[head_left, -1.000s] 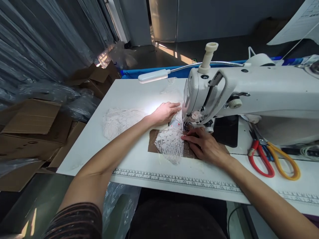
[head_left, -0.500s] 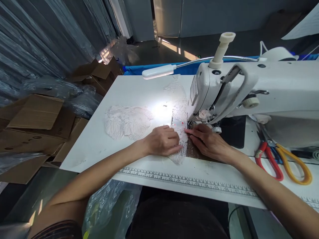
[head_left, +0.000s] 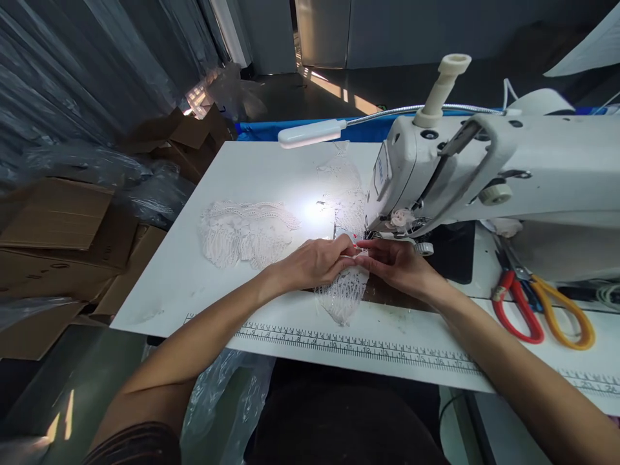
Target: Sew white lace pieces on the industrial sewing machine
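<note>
Fingers curled, the person's left hand (head_left: 322, 261) comes in from the near left in the head view, palm down, its thumb and forefinger pinching a white openwork lace piece with a fringed look (head_left: 343, 298). From the near right, the person's right hand (head_left: 401, 265) meets it, thumb and forefinger also pressed together on the lace; the fingertips of the two hands nearly touch. Both forearms slant inward across the near edge of the white tabletop (head_left: 184, 284), over its printed black ruler scale (head_left: 334, 345).

The lace lies just left of the needle area of the white metal sewing machine (head_left: 527, 161), partly over a brown patch (head_left: 392, 296). Its near end tapers to a rounded point; small red marks show beside the fingers. Farther left on the tabletop, a second white lace piece (head_left: 247, 234) lies loosely gathered.

The hands cover the middle of the lace, and glare below the slim white lamp (head_left: 310, 134) washes out detail nearby, so whether the lace at the far side belongs to the same piece cannot be told. The machine is cut off at the right edge.
</note>
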`<state>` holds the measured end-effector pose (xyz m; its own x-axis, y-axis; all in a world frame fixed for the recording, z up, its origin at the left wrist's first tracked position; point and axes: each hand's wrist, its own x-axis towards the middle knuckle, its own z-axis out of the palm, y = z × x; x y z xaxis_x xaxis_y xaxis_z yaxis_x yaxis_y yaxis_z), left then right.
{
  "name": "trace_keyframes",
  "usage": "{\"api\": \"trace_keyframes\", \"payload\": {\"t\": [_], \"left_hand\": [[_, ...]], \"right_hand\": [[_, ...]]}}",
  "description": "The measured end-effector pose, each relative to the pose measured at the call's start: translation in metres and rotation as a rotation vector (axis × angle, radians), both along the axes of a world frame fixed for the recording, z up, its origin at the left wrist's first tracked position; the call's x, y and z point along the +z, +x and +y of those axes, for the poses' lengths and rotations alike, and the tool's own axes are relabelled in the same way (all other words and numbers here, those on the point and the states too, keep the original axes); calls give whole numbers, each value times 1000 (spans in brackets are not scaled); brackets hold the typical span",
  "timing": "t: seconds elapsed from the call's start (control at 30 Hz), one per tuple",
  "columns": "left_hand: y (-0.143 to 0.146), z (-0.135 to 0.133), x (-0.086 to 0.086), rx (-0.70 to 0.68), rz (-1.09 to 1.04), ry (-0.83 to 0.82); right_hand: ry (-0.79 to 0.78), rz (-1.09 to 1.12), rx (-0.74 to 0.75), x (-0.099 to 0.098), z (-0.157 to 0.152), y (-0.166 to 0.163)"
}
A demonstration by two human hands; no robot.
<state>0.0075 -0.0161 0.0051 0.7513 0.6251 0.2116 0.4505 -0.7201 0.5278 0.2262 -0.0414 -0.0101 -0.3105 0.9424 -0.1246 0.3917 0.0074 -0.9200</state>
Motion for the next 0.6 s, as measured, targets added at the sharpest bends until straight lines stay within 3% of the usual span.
{"api": "trace_keyframes", "payload": {"t": [0.13,0.3,0.6], "left_hand": [[0,1,7,81,-28,-182],[0,4,4,99,-145,-331],[1,5,-2,103,-217,-304]], "right_hand": [[-17,189,-94,-12,0,-8],[-67,403,-149,-16,-6,-11],[-58,505,-238,-13,-5,-18]]}}
